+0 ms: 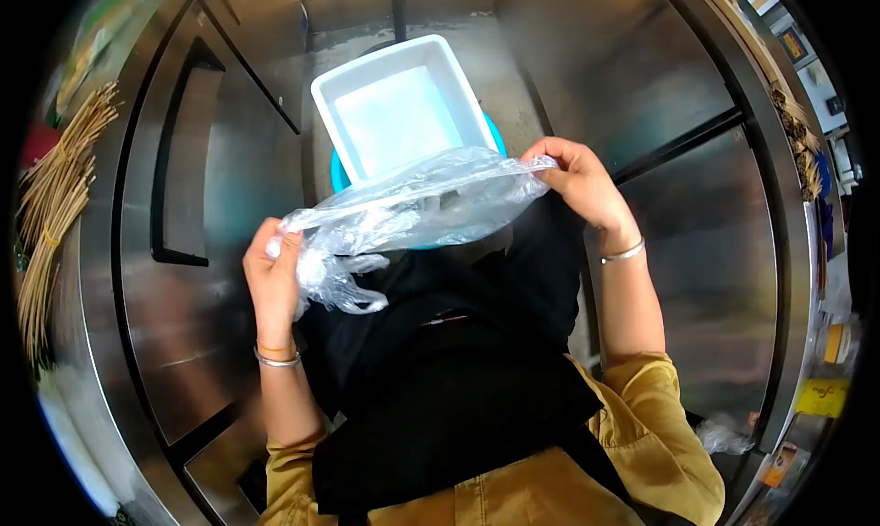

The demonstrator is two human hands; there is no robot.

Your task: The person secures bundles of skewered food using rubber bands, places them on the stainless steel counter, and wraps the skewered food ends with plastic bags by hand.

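Observation:
A clear plastic bag [412, 205] is stretched between my two hands, above my lap. My left hand [273, 268] is closed on its left end, where the film bunches up and loose handle-like loops hang down. At the other end, my right hand [579, 180] pinches the bag's upper edge between thumb and fingers. Just beyond the bag is a white rectangular plastic tub [403, 109], tilted, its near side partly hidden by the film. Under the tub a blue round basin [496, 134] shows only at its rim.
Stainless steel cabinet doors stand on both sides, the left one [243, 315] with a black handle [170, 159]. Bundles of thin wooden sticks [55, 224] lie at the far left. A crumpled plastic bag [724, 436] is at the lower right, near a yellow packet [822, 398].

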